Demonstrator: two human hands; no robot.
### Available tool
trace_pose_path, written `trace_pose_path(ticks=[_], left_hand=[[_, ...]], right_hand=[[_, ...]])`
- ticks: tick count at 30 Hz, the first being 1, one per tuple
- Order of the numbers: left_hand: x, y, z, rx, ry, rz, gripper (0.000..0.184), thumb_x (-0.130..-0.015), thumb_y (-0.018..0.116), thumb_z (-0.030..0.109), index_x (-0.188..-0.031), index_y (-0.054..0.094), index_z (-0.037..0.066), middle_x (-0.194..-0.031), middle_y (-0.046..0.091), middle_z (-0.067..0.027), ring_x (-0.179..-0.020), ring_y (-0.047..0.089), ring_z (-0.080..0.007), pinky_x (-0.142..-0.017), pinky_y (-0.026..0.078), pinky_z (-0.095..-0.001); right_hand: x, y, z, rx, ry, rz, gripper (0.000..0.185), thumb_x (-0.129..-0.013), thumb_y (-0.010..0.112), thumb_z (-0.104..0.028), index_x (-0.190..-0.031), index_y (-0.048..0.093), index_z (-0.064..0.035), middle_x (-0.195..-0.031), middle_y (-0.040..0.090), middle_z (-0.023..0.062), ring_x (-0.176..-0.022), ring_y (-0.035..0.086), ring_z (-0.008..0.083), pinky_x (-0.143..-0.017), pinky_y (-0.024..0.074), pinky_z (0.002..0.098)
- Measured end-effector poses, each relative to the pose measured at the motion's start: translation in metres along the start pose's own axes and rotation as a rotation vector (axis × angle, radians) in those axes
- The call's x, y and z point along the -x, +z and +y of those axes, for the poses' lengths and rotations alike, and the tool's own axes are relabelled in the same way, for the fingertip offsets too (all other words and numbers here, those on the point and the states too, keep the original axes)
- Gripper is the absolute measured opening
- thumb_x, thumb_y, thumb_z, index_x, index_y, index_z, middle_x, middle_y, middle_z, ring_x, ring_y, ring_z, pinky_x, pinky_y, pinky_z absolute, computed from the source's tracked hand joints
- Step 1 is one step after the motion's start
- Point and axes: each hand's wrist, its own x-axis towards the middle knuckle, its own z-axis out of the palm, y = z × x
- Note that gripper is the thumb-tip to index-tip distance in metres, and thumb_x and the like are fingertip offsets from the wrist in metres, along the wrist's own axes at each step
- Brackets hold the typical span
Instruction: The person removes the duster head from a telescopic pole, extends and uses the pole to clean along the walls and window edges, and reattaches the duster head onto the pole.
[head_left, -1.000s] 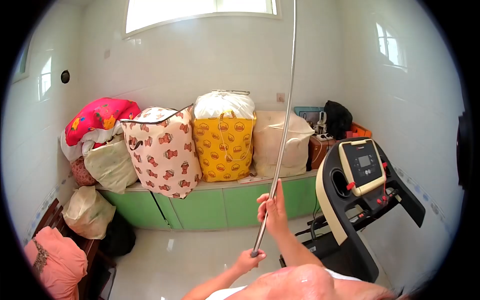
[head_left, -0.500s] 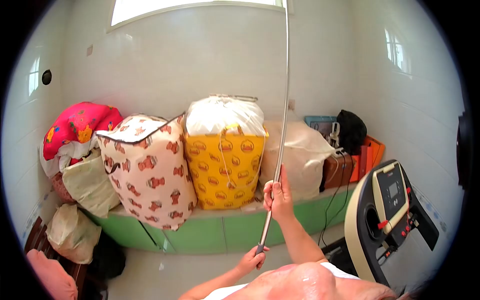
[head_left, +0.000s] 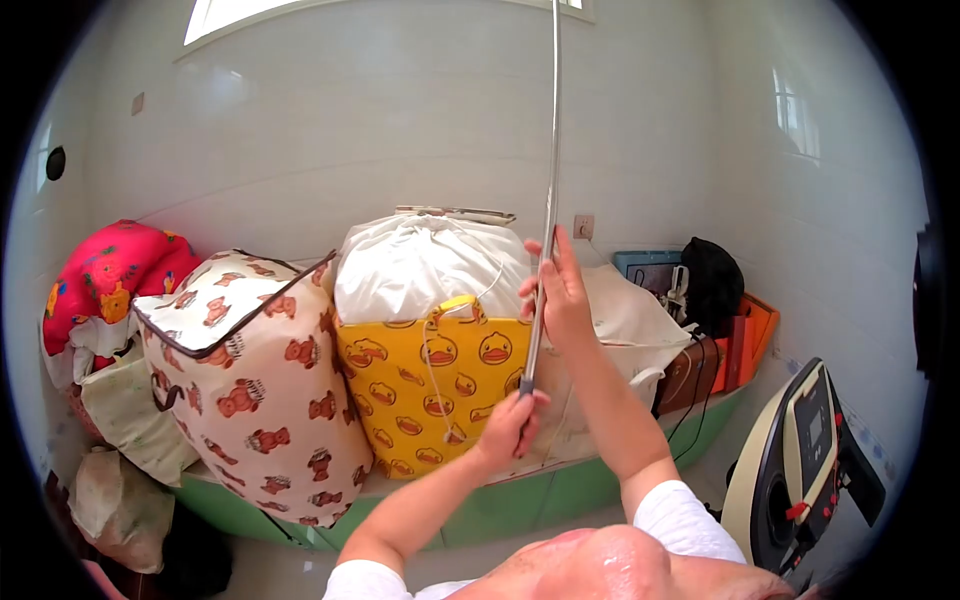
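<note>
A long metal pole (head_left: 553, 130) stands nearly upright before me, its top running out of the frame at the window. My left hand (head_left: 510, 428) is closed round the grey lower end of the pole. Higher up, my right hand (head_left: 560, 295) grips the shaft, its fingers wrapped at the left side. Behind the hands are a yellow duck-print bag (head_left: 400, 400) with a white drawstring bundle (head_left: 430, 265) on top and a cream bag (head_left: 625, 310).
A bear-print bag (head_left: 265, 400), a pink floral bundle (head_left: 115, 275) and the other bags rest on a green cabinet (head_left: 500, 507). At the right are a treadmill (head_left: 790, 480), a black bag (head_left: 712, 280) and orange boxes (head_left: 752, 335). The window (head_left: 225, 15) is above.
Both hands have risen with the pole, and the view has moved closer to the bags and cabinet. The treadmill now appears farther right and lower.
</note>
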Motion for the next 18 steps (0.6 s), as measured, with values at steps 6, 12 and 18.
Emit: trace_pose_path(ticks=[6,12,18], left_hand=[[-0.135,0.005,0.026,0.116,0.038,-0.046,0.039,-0.092,0.035,0.039,-0.101,0.049,0.004,-0.053,0.037,0.0009,-0.033,0.029,-0.0085,-0.031,0.024,-0.0218],[-0.25,0.025,0.07,0.141,0.07,-0.063,0.045,-0.089,0.037,0.046,-0.101,0.048,0.004,-0.054,0.035,0.0014,-0.037,0.028,-0.0092,-0.033,0.021,-0.0234],[-0.34,0.027,0.09,-0.003,0.031,0.011,0.042,-0.089,0.038,0.046,-0.096,0.046,0.005,-0.057,0.036,0.0015,-0.043,0.031,-0.0094,-0.037,0.023,-0.0237]], right_hand=[[-0.117,-0.056,0.006,0.101,-0.002,0.011,0.052,-0.092,0.037,-0.016,-0.139,0.014,-0.0144,-0.119,0.045,0.0069,-0.067,0.051,0.0102,-0.047,0.0452,0.0229],[-0.199,-0.093,0.011,0.226,-0.054,0.067,0.055,-0.091,0.04,-0.021,-0.139,0.015,-0.0142,-0.115,0.047,0.0074,-0.063,0.051,0.0114,-0.046,0.0439,0.024],[-0.263,-0.146,0.043,0.374,0.075,0.099,0.052,-0.091,0.037,-0.019,-0.139,0.016,-0.02,-0.088,0.05,0.0063,-0.051,0.041,0.0093,-0.042,0.0402,0.0249]])
